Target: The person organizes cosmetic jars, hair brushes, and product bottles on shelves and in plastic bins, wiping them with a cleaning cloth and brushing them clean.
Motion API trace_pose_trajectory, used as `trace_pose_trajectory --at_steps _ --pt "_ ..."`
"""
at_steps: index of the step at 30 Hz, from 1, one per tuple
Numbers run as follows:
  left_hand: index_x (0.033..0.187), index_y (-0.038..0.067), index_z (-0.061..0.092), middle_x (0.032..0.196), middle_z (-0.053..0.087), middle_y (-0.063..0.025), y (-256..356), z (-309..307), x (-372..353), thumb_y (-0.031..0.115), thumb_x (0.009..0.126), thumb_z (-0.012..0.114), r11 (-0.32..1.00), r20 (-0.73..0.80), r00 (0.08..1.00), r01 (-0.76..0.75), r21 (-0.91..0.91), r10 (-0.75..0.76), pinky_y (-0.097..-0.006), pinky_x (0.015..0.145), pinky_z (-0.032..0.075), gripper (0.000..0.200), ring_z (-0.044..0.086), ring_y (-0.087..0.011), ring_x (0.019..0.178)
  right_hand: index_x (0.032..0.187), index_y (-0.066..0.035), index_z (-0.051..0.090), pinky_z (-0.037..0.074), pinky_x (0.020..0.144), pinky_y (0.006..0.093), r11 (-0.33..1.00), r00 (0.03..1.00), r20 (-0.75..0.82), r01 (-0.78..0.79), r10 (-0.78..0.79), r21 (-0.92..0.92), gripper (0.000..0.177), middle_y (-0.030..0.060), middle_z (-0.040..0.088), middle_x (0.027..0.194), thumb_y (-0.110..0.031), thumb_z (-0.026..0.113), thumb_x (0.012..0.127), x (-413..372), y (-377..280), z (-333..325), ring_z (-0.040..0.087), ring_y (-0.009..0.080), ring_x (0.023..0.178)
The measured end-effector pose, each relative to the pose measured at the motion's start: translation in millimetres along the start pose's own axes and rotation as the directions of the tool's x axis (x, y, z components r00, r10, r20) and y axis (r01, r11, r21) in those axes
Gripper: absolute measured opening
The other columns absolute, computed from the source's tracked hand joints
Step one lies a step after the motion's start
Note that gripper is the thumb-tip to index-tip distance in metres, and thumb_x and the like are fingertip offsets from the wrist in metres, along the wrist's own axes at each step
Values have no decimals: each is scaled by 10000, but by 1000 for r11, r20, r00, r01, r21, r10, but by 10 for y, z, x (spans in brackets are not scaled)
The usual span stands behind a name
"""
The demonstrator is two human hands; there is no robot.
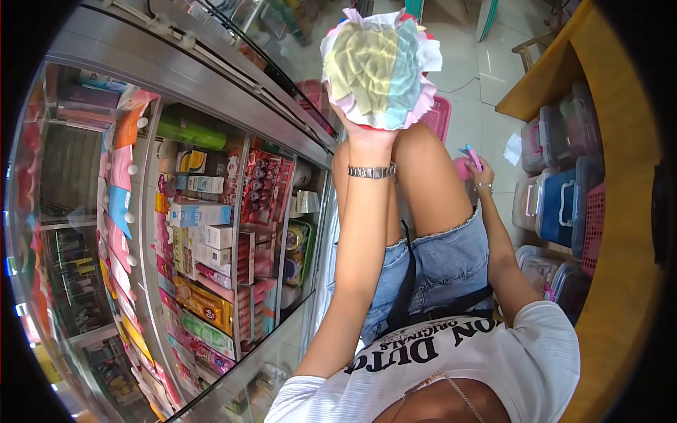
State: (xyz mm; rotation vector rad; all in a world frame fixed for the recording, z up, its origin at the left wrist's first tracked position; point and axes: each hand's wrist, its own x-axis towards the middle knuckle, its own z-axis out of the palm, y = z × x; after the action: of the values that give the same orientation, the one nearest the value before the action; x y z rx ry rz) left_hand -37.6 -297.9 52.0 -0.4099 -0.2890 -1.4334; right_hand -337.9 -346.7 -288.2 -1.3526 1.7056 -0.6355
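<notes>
Pastel cloths [381,67] sit bunched at twelve o'clock in my left hand [367,137], grip closed, right hand [482,176] pinching a pink item [471,156]; moving on, I'd keep the layers steady.

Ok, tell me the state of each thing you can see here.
Left hand: shut on cloth bundle, held up.
Right hand: shut on pink tool.
Watch: fastened on left wrist.
Glass cabinet: shelves full of boxes.
Plastic boxes: lids on, stacked.

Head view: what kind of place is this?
Probably a small shop, likely cosmetics: glass display cabinet packed with boxed products, stacked plastic storage bins by a wooden counter. Left hand holds a colourful bundle.
</notes>
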Motion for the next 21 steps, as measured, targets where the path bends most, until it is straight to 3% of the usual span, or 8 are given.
trace_pose_trajectory --at_steps 5,9,11,13,15,16,19,21 --pt "1198 73 451 1247 468 -67 7 23 33 271 903 394 946 -56 991 -99 307 122 -413 897 435 360 465 -258 1110 1094 -96 576 407 863 346 887 889 -158 384 -430 -254 445 104 585 1067 -130 696 668 -218 261 88 526 276 996" --pt "1184 69 455 1221 486 -83 90 -29 72 265 910 382 991 115 991 56 124 -70 -397 871 455 345 501 -255 1060 1040 -65 582 427 812 371 895 862 -246 407 -442 -182 367 123 588 987 -99 653 682 -333 355 116 535 309 935" --pt "1171 68 458 1172 514 -106 126 -120 52 277 912 377 951 -116 993 -1 -308 -37 -399 831 477 342 536 -260 994 1015 -54 588 438 789 376 882 855 -217 450 -471 -139 307 146 585 954 -122 610 716 -186 601 94 537 321 915" --pt "1094 62 527 1052 577 -107 133 -43 51 366 880 433 979 -68 998 28 202 -15 -375 827 472 383 561 -271 925 1015 -51 565 436 771 387 896 870 -233 392 -435 -209 347 157 558 958 -184 613 698 -233 469 46 535 330 908" --pt "1111 69 523 1089 563 -111 147 -103 87 369 880 430 975 -281 958 17 221 47 -390 871 447 390 540 -272 988 1009 -7 509 409 738 398 898 886 -210 360 -414 -253 532 133 499 836 -278 699 594 -264 429 28 483 319 817" --pt "1111 69 523 1089 563 -111 123 -116 76 369 880 430 975 -236 971 7 221 47 -390 871 447 390 540 -272 988 982 -1 491 402 717 398 887 891 -175 359 -418 -289 569 124 478 806 -313 714 562 -286 421 36 461 316 785" --pt "1154 72 499 1152 528 -120 19 -48 51 374 876 426 961 -184 957 -187 202 224 -414 926 403 417 501 -273 1056 1078 -9 433 425 789 373 928 917 -356 276 -177 249 625 131 527 951 -206 763 585 -51 864 401 510 279 911" --pt "1152 56 489 1136 528 -127 -4 -7 5 305 880 425 946 -162 951 -223 235 265 -405 922 412 374 511 -285 1037 1125 -7 405 438 791 355 910 904 -383 307 -188 278 642 126 538 986 -149 753 605 -102 745 449 525 257 925"
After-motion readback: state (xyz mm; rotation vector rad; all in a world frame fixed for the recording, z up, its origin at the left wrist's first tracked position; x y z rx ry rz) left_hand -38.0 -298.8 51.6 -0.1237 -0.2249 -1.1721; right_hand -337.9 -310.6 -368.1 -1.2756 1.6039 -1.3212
